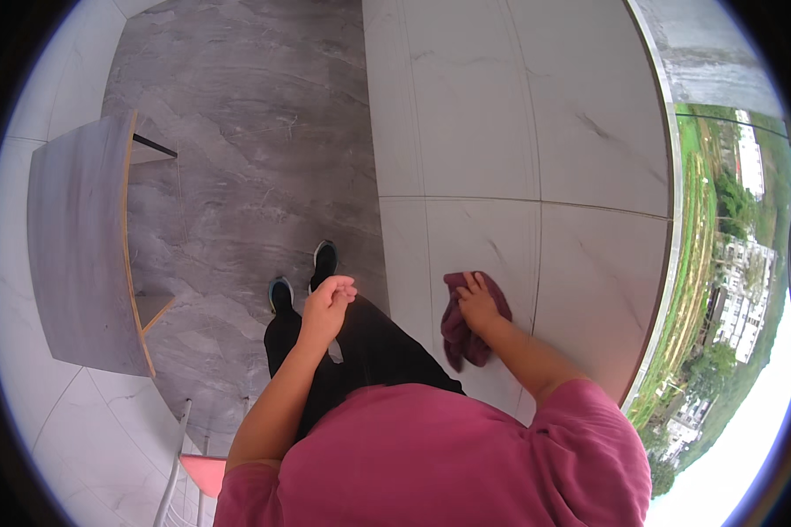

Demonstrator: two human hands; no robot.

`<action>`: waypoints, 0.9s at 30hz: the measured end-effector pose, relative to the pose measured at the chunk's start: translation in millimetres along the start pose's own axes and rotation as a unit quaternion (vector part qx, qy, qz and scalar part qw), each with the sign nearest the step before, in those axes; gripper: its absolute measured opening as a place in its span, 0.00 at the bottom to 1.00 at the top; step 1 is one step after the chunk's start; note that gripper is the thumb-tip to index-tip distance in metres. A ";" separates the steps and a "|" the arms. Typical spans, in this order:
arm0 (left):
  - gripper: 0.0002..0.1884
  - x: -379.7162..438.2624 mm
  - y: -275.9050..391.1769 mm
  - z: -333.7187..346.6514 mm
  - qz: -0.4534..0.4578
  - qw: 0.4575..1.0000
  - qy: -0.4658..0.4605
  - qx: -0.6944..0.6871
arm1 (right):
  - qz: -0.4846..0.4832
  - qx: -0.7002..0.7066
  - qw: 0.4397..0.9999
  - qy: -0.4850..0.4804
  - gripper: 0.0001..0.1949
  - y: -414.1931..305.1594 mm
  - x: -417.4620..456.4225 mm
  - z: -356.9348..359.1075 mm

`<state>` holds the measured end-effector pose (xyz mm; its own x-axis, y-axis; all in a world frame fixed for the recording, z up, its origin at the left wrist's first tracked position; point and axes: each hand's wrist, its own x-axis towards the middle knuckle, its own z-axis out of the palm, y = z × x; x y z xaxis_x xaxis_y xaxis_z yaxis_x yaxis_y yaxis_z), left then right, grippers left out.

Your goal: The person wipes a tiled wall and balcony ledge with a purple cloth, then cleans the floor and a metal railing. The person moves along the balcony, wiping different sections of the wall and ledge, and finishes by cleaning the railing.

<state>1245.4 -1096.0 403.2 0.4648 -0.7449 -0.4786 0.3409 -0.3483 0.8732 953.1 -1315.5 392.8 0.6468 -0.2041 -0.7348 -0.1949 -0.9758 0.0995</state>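
A dark maroon cloth (457,329) lies bunched against the white marble-look tiled surface (481,151) to the right. My right hand (480,303) presses on it with the fingers spread over its upper part, and a fold hangs toward my body. In front of my black trousers, my left hand (331,298) is raised with its fingers loosely curled; no object shows in it. The full shape of its palm is partly hidden.
Grey marbled floor (257,165) lies beneath my shoes. A wood-edged desk or table (86,244) stands at the left, with a pink-seated metal chair (204,473) below it. Along the right runs a window frame (673,165), with fields and buildings outside.
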 end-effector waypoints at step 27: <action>0.11 141.4 -156.5 36.0 -0.075 0.993 -0.096 0.004 | 0.130 -0.170 0.975 0.059 0.34 121.9 360.6 -78.2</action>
<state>1228.4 -1167.3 202.1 0.2447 -0.7785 -0.5780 0.3881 -0.4676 0.7942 1220.2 -1514.2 192.4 0.6927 -0.4354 -0.5750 -0.1201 -0.8558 0.5032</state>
